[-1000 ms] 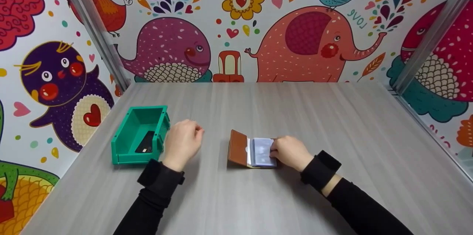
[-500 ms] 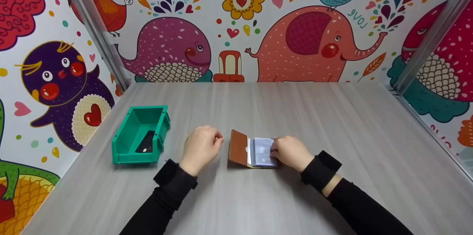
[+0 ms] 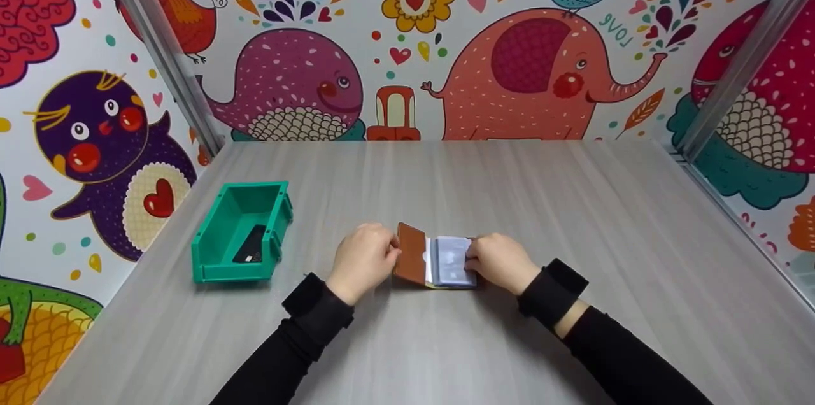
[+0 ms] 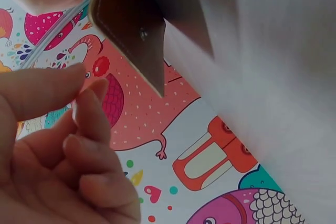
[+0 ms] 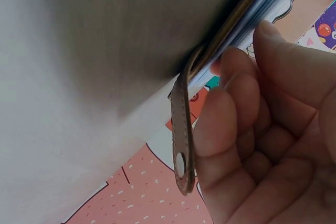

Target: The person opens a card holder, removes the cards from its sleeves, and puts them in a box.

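Observation:
A brown card holder [image 3: 412, 253] lies open on the table, its left cover tilted up and its clear plastic sleeves [image 3: 453, 261] showing on the right. My right hand [image 3: 503, 263] pinches the right edge of the holder between thumb and fingers. In the right wrist view, the strap [image 5: 181, 135] with a metal snap hangs beside the fingers. My left hand [image 3: 364, 261] is next to the raised cover's left edge. The left wrist view shows its fingers loosely curled, thumb near the index finger, nothing held, and the cover [image 4: 131, 19] a little apart from them.
A green bin [image 3: 232, 272] stands at the left of the table [image 3: 407, 348], with a black flat object [image 3: 251, 243] inside. Printed cartoon walls close off the back and both sides, with metal posts [image 3: 156, 42] at the corners.
My left hand has moved right, from beside the green bin to the card holder's raised cover. The right hand and the holder have stayed in place.

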### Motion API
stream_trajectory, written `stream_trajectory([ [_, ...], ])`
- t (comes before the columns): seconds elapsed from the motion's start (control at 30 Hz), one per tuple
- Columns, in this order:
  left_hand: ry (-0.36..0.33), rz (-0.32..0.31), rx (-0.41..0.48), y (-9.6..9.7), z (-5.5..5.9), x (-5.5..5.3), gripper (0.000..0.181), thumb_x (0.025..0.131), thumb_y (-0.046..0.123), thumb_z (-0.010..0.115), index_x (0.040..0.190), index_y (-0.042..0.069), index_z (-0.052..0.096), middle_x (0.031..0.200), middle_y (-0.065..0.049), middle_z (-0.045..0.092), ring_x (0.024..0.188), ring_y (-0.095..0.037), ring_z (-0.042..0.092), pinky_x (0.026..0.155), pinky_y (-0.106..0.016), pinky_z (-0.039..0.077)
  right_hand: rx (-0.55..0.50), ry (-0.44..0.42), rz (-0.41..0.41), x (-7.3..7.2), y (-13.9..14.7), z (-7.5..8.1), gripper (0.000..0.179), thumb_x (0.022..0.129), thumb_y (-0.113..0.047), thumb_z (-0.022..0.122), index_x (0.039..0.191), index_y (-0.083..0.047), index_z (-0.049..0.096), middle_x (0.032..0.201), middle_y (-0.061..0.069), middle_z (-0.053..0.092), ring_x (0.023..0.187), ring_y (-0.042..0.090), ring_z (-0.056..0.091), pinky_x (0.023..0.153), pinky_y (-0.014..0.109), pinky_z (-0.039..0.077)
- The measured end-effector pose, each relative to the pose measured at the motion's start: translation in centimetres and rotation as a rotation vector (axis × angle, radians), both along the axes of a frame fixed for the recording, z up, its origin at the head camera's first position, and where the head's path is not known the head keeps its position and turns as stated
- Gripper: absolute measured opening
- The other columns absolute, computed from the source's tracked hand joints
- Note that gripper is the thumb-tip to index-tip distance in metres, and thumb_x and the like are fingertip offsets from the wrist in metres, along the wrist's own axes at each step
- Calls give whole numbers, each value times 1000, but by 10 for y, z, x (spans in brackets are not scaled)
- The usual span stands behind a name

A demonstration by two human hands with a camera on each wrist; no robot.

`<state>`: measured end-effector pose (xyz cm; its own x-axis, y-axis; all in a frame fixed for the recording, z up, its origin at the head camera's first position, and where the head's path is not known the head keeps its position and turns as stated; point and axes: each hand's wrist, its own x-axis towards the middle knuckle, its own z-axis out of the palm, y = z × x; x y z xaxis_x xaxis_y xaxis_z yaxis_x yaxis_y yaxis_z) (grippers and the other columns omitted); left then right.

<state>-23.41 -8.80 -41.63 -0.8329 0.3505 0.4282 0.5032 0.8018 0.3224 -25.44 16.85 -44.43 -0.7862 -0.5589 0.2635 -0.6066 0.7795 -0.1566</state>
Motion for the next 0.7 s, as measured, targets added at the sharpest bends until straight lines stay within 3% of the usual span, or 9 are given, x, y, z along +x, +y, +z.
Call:
stream_trajectory([
  [0.47, -4, -50, -63, 4, -8, -5, 7, 78, 4, 77, 76, 9, 72, 76, -3, 67, 76, -24, 63, 72, -39, 50, 5, -6, -16, 0, 0, 0, 17, 77, -9, 82, 67, -9, 68, 73, 4, 65, 62, 19, 59, 56, 36, 48],
  [0.7, -38, -60, -73, 3, -13, -4, 10, 77, 3, 78, 74, 10, 72, 73, -1, 67, 72, -23, 63, 67, -38, 51, -2, -8, -25, 1, -1, -1, 16, 76, -8, 82, 67, -9, 69, 72, 3, 64, 61, 19, 58, 56, 36, 48],
])
